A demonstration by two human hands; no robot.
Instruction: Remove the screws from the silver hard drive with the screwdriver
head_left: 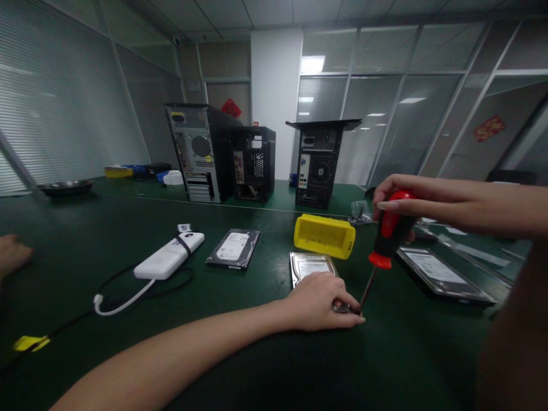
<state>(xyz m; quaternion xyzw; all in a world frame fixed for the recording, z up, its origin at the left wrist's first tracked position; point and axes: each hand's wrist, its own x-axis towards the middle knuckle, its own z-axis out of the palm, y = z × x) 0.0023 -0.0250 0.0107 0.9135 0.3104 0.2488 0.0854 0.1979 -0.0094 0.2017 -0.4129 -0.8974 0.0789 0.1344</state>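
Note:
A red and black screwdriver (389,234) is in my right hand (400,202), with the fingers wrapped around its handle from above. Its shaft slants down to the fingertips of my left hand (321,302). Those fingers are closed on a small metal piece (342,308), mostly hidden, and the screwdriver's tip meets it or lies right beside it; I cannot tell which. Just behind my left hand lies a silver hard drive (310,264), partly covered by the hand. A yellow plastic bin (324,235) rests on its side beyond that drive.
Other hard drives (234,249) lie left and right on the green table (257,354). A white power strip (169,257) with cables is at left. Computer cases (319,165) stand behind. Another person's hand (12,254) shows at the left edge.

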